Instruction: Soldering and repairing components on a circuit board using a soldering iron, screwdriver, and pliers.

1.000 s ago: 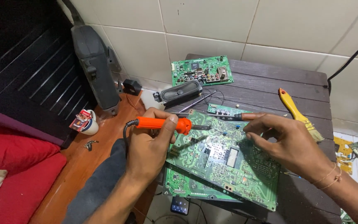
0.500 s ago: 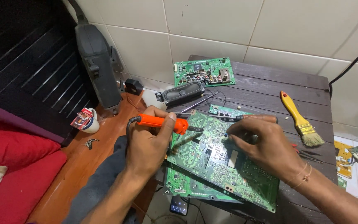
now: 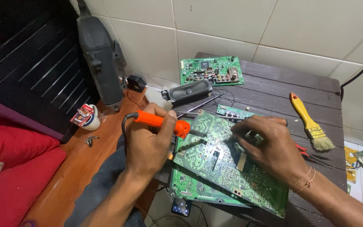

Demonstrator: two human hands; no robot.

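My left hand (image 3: 148, 145) grips an orange-handled soldering iron (image 3: 161, 122), whose metal tip points right onto a large green circuit board (image 3: 215, 168) lying tilted at the near edge of a dark wooden table (image 3: 269, 90). My right hand (image 3: 269, 149) rests on the board's upper middle, fingers pinched around a thin tool or wire I cannot make out clearly. A second green board lies partly under the large one.
A smaller green circuit board (image 3: 211, 70) and a black oblong speaker (image 3: 188, 90) sit at the table's far side. A yellow-handled paintbrush (image 3: 309, 122) lies on the right. A grey device (image 3: 101, 59) leans on the tiled wall; a red cushion (image 3: 13, 168) is at left.
The camera has shifted slightly. My right hand has slid down and left over the board, toward the iron's tip. My left hand stays on the iron.
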